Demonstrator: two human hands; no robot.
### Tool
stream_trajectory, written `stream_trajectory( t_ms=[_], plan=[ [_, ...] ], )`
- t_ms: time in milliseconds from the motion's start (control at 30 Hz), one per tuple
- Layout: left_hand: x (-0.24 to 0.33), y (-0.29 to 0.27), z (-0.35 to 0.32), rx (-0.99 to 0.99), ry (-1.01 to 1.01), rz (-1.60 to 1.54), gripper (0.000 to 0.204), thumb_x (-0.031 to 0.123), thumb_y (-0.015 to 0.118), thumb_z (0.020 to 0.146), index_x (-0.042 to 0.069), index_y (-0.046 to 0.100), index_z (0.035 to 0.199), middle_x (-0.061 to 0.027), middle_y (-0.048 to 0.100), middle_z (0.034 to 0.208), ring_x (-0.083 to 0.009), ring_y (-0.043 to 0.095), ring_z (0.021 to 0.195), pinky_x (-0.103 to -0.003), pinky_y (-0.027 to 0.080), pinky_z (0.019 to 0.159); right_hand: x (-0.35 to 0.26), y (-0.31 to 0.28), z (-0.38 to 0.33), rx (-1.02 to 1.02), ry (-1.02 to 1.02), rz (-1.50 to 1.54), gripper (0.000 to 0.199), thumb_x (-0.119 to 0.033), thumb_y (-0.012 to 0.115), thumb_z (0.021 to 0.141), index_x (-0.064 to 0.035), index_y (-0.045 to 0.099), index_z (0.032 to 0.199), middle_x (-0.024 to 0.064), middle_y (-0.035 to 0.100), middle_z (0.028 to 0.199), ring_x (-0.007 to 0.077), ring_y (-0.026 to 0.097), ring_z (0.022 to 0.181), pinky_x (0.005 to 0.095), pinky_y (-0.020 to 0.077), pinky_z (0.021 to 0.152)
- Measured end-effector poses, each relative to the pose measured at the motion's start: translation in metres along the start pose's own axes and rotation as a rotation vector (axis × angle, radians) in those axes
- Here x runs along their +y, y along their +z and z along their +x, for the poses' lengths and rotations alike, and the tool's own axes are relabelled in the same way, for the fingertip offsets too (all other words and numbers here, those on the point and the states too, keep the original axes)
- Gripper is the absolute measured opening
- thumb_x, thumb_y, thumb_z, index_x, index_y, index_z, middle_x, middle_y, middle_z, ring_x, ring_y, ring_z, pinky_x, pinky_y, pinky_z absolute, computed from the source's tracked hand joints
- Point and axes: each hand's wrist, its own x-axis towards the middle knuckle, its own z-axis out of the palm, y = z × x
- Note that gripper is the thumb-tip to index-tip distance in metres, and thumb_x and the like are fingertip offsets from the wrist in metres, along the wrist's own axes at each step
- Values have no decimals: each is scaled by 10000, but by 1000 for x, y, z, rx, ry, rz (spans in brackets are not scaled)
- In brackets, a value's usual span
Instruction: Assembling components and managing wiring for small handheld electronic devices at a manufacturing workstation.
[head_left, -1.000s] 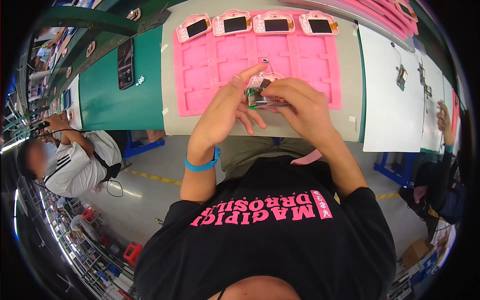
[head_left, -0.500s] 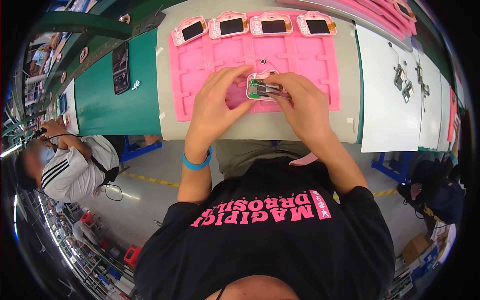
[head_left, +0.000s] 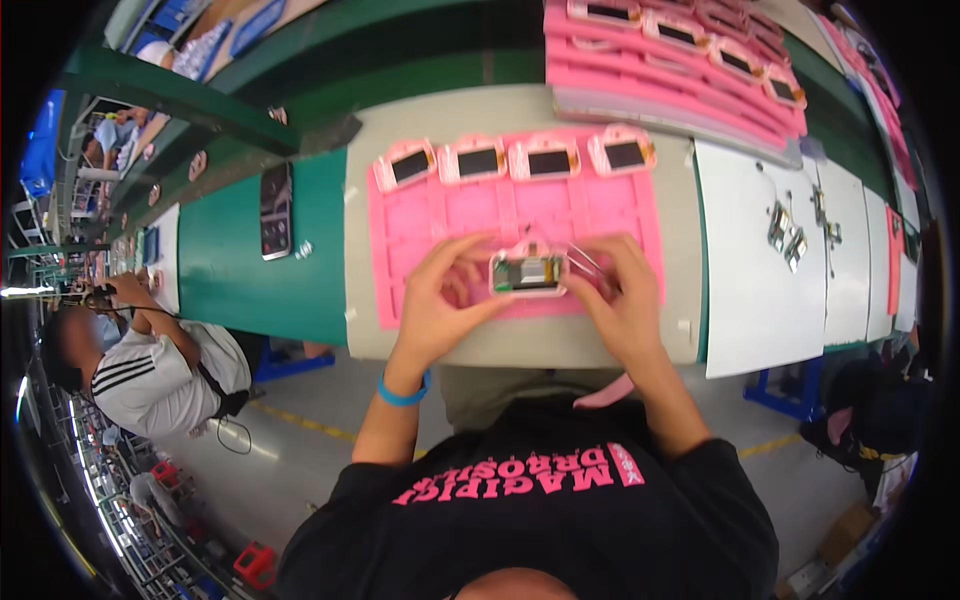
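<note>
My left hand [head_left: 450,295] and my right hand [head_left: 620,295] together hold a small pink-framed device [head_left: 528,272] with its open inside facing up, just above a pink moulded tray [head_left: 425,225]. The left fingers pinch its left edge. The right hand grips its right side and also holds thin metal tweezers [head_left: 585,262] pointing at the device. Along the tray's far row lie several finished pink devices [head_left: 478,160] with dark screens.
A stack of pink trays [head_left: 690,70] with more devices lies at the far right. White sheets [head_left: 760,260] carry small metal parts [head_left: 785,230]. A dark phone [head_left: 275,210] rests on the green mat. A person in a white shirt [head_left: 150,375] works at the left.
Both hands with the device have settled lower over the tray's near row, and the view has shifted so that more of the bench at the back shows.
</note>
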Motion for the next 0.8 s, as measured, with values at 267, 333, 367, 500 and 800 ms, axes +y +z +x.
stream_trajectory(
  t_ms=[267,333,367,500,800],
  plan=[
    [21,-88,120,241,254,362,559,142,892,788,50,725,1313,-72,767,1093,-143,614,869,-266,496,681,15,-32,-19,26,46,-2,237,18,749,869,-24,736,1101,41,637,915,158,513,706,263,415,641],
    [15,-95,178,271,310,450,524,169,860,830,51,716,1320,-97,778,1127,-202,651,931,-325,550,827,12,-38,-21,15,38,17,233,35,734,867,-19,736,1094,41,640,916,159,512,706,262,415,643],
    [5,-98,203,263,295,500,499,161,836,851,44,712,1320,-89,783,1134,-226,676,984,-342,554,907,12,-45,-22,11,61,3,210,22,720,892,-16,736,1097,47,645,922,162,514,707,268,425,652],
    [-17,-105,227,235,664,1054,515,201,779,880,22,684,1353,-133,712,1348,-371,651,1208,-426,528,1032,26,-102,-17,109,99,-116,179,-58,682,979,-11,741,1142,67,683,942,174,534,712,292,454,676],
    [29,-6,114,-78,511,862,256,91,783,891,59,743,1142,-65,729,1145,-260,631,1006,-331,516,884,86,-248,16,478,267,-739,324,-120,750,984,-51,756,1301,67,764,1238,195,661,918,298,534,824]
  ],
)
